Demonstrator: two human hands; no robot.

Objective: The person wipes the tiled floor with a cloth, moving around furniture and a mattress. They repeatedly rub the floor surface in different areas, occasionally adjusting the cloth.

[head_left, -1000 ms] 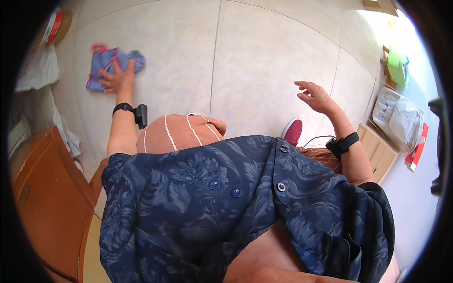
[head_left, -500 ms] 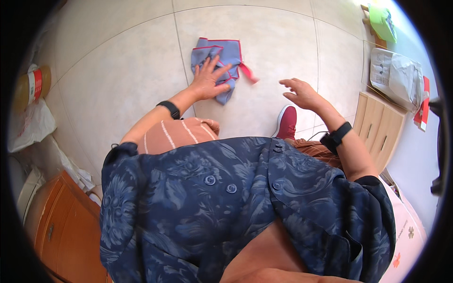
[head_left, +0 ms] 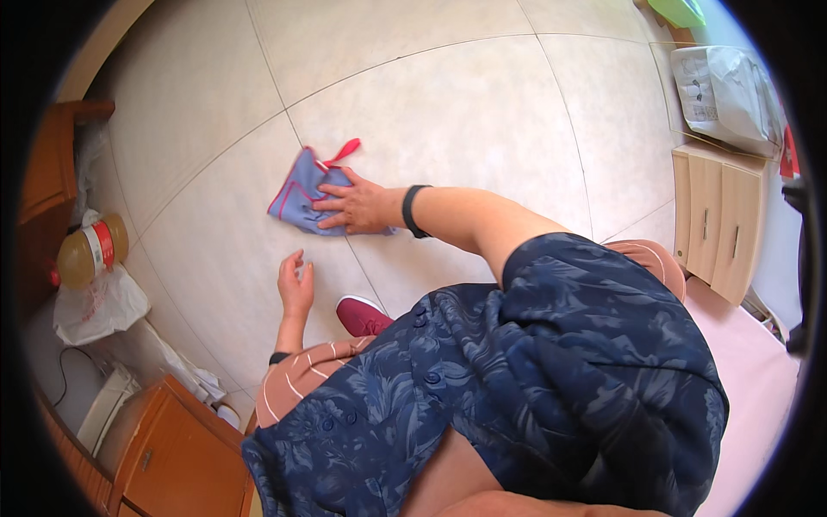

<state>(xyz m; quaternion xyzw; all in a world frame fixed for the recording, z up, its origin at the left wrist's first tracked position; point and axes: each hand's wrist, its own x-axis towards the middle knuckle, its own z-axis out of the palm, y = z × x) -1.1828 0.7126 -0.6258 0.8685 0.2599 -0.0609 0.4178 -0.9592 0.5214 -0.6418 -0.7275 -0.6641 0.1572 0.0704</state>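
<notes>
A crumpled blue-grey cloth (head_left: 297, 196) with red edging and a red loop lies on the tiled floor, left of the middle. Spread flat on top of it is my right hand (head_left: 355, 205), its fingers apart, a black band at the wrist; the palm hides part of the cloth. Nearer to me, just below the cloth and apart from it, my left hand (head_left: 296, 289) hovers with nothing in it, fingers loosely bent and apart.
A red shoe (head_left: 362, 316) is on the floor close to my left hand. To the left stand a large bottle of yellow liquid (head_left: 82, 256), a white plastic bag (head_left: 99, 306) and an orange-brown wooden cabinet (head_left: 185, 452). A light wood drawer unit (head_left: 717, 220) with a white bag (head_left: 724, 95) above is at right.
My left hand has come off the cloth and drawn back, and my right hand has reached across onto it. The cloth appears turned, its red loop now pointing away. The view has shifted too.
</notes>
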